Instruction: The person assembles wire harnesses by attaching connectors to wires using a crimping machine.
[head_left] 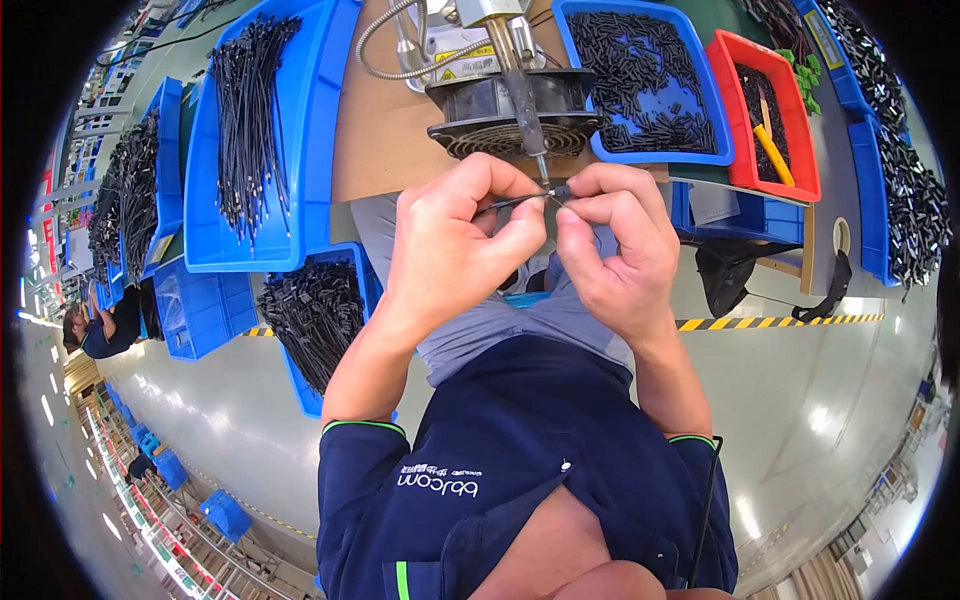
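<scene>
My left hand (pixel 455 235) pinches a thin black cable (pixel 508 203) between thumb and forefinger. Opposite it, my right hand (pixel 628 245) is closed on a small dark connector (pixel 561 191), its body partly hidden by the fingertips. Cable end and connector meet right under the tip of a soldering iron (pixel 527 110), which hangs point-down from a metal fixture. Whether the tip touches them is too small to tell. A fine wire also shows near the right fingertips; where it leads is hidden.
A black fan (pixel 510 105) stands just behind my hands. Left are blue trays of black cables (pixel 250 130) and more cables (pixel 312 315). To the right, a blue tray (pixel 655 157) holds small black tubes; a red bin (pixel 740 180) holds a yellow-handled tool (pixel 773 155). Another person (pixel 110 325) is far left.
</scene>
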